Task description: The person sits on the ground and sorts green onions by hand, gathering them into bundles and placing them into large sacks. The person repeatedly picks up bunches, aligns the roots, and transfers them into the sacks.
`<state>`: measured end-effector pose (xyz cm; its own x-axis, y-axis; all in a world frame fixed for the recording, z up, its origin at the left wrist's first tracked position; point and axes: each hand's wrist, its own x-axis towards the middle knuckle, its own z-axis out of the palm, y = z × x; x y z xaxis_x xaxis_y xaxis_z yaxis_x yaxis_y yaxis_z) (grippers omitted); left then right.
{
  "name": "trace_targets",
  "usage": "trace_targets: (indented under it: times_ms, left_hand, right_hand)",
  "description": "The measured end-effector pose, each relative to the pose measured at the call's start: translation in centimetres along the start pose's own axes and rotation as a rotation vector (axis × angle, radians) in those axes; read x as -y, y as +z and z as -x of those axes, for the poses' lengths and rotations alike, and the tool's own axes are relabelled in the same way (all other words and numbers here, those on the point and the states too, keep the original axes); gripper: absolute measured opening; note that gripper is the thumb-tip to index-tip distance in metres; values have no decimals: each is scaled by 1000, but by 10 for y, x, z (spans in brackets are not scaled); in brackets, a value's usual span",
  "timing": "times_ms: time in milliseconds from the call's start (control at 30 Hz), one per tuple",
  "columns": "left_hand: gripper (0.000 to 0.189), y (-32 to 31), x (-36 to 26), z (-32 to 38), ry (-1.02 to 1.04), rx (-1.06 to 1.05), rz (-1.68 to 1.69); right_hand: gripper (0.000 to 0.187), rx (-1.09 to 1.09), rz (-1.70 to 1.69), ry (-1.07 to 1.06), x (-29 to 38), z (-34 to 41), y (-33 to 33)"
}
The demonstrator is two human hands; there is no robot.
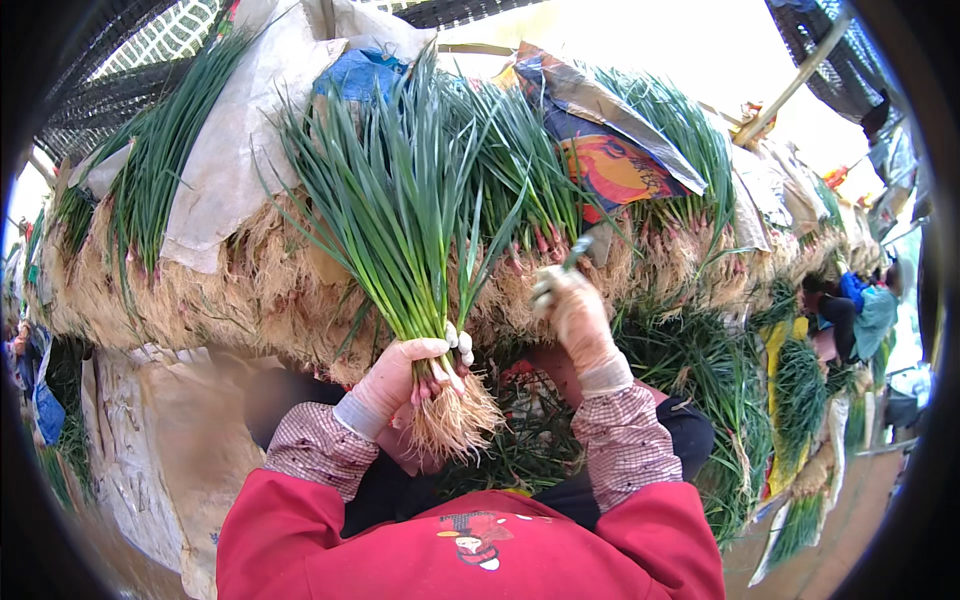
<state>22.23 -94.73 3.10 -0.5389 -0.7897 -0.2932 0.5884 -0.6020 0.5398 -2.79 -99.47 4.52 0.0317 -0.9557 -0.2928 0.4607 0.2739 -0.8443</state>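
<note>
My left hand (390, 375), in a thin pale glove with white fingertips, grips a bunch of spring onions (409, 247) just above the bulbs. Its long green leaves fan upward, away from me. Below my fist, reddish-white bulbs and a tuft of pale roots (457, 420) hang over my lap. To the right, apart from the bunch, my gloved right hand (577, 315) is raised and closed. A short grey-green item (577, 251) sticks out of its top, too blurred to name. Loose green leaves (517, 450) lie below, between my legs.
A long heap of spring onions stretches across in front, its matted roots (262, 292) facing me. Pale sacking (232, 150) and a printed plastic sheet (622, 165) partly cover it. More greens (705, 390) lie at right. Farther right sits another person (862, 307). Sacks (165, 450) stand at left.
</note>
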Motion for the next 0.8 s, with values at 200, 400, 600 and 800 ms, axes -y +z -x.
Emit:
trace_targets:
  times_ms: [200, 400, 600, 800]
  left_hand:
    - [33, -6, 1, -4, -152, -37, -117]
    - [26, -3, 6, -7, -121, -83, -17]
    - [25, 10, -7, 8, 46, 46, -44]
    - [61, 13, -46, 15, 173, 46, -48]
  right_hand:
    - [17, 190, 463, 100, -31, 17, 58]
    - [18, 14, 198, -49, -49, 22, 65]
    - [22, 79, 109, 222, -62, 21, 8]
    - [31, 180, 1536, -429, -54, 34, -18]
